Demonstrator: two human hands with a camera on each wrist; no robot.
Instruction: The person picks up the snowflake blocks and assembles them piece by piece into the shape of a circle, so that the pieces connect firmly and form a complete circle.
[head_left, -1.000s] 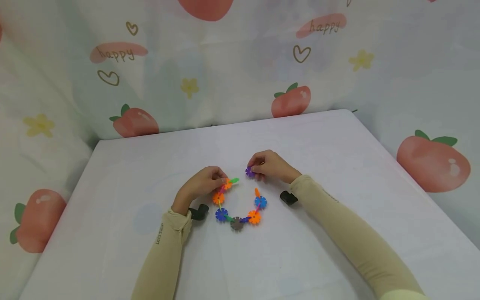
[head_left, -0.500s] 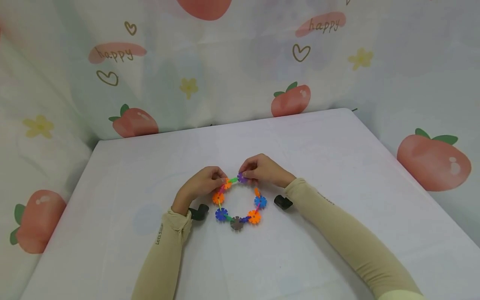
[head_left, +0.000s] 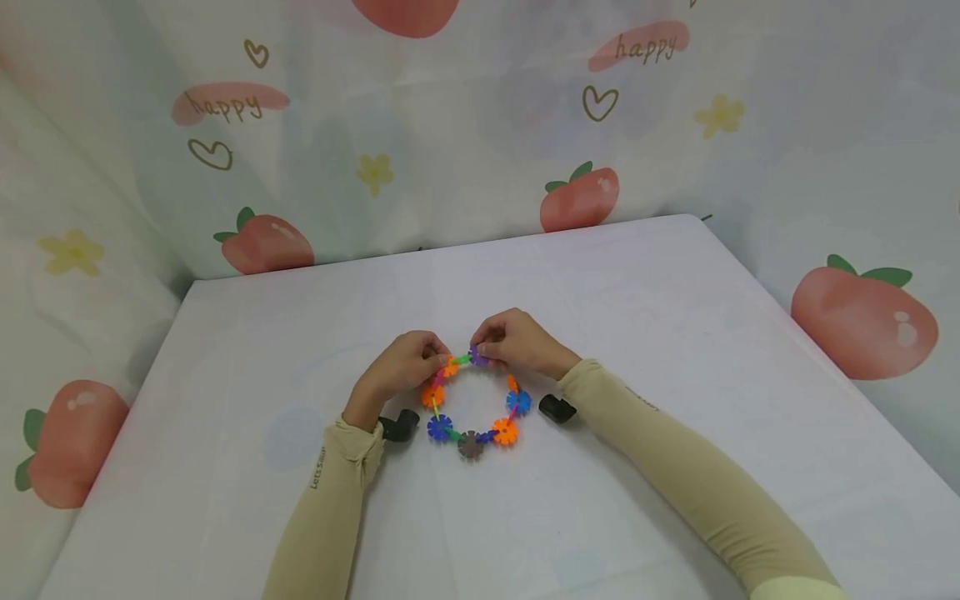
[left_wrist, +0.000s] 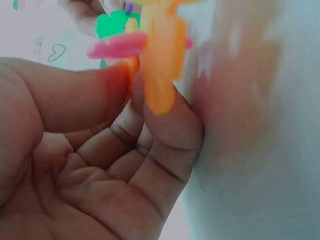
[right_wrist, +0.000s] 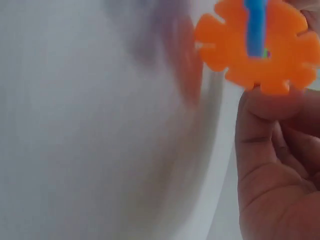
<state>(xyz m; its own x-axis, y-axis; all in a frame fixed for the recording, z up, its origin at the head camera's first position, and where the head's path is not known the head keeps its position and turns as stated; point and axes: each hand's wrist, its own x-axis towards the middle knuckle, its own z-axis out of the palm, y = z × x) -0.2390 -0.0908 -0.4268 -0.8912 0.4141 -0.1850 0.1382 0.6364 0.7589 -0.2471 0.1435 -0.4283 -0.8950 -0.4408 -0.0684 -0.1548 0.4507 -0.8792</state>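
In the head view several notched interlocking plastic discs form a nearly round chain on the table. My left hand point(head_left: 405, 364) pinches an orange notched disc point(head_left: 450, 367) at the chain's upper left end. A green disc point(head_left: 462, 360), edge-on, sticks out from it toward the right. My right hand point(head_left: 523, 343) pinches a purple notched disc point(head_left: 477, 357), which meets the green one's outer edge. Near that hand stands the chain's other end, an edge-on orange disc point(head_left: 512, 383); it fills the upper right of the right wrist view, face-on, with a blue disc point(right_wrist: 255, 30) slotted across it.
The chain's lower part runs through a dark blue disc point(head_left: 439, 428), a grey disc point(head_left: 471, 446), another orange disc point(head_left: 506, 432) and a lighter blue disc point(head_left: 518, 402). Black wrist-worn devices point(head_left: 557, 408) hang beneath both wrists. A white cloth covers the table point(head_left: 637, 283); patterned curtains stand around it.
My right hand has moved left and slightly down with the purple disc, from apart to the green disc's edge. My left hand keeps its pinch, almost still.
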